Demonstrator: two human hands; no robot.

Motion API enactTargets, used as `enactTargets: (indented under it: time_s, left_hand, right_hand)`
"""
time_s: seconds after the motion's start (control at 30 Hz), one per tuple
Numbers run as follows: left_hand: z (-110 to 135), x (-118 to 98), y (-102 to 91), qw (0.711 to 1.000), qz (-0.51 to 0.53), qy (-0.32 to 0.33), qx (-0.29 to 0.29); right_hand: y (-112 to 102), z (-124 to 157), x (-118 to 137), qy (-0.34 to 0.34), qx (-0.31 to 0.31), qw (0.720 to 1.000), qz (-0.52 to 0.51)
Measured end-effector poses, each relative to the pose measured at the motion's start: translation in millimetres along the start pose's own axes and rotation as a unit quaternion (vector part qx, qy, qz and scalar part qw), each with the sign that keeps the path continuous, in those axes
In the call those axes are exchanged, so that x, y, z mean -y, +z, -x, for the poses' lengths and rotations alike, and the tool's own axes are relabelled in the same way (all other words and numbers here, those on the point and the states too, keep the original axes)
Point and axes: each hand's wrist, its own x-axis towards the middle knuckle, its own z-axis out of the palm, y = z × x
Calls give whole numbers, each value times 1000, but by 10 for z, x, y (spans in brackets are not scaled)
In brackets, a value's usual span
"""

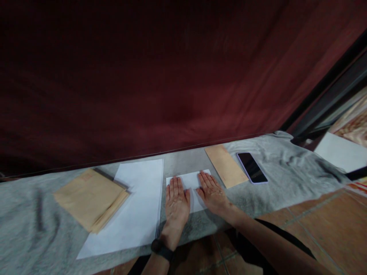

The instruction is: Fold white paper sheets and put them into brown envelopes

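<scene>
A folded sheet of white paper (189, 180) lies flat on the grey cloth in front of me. My left hand (176, 200) rests flat on its left part, fingers stretched out and pointing away from me. On the right part lies my right hand (212, 193), also flat with its fingers extended. Both palms press down and neither hand grips anything. Just right of the right hand is a single brown envelope (226, 166). Left of the left hand lies a stack of white paper sheets (137, 214), partly covered by a pile of brown envelopes (88, 198).
A smartphone (252, 168) with a pale purple case lies right of the single envelope. Grey cloth (301, 168) covers the narrow surface, wrinkled at its right end. A dark red curtain-like backdrop (172, 84) rises behind it. Tiled floor (329, 221) shows below the front edge.
</scene>
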Motion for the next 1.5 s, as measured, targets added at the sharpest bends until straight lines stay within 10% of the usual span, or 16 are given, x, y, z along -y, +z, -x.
enactTargets:
  time_s: [1.5]
  left_hand:
    - [181, -49, -79, 997, -39, 54, -50]
  right_hand:
    - [-209, 125, 10, -11, -16, 999, 30]
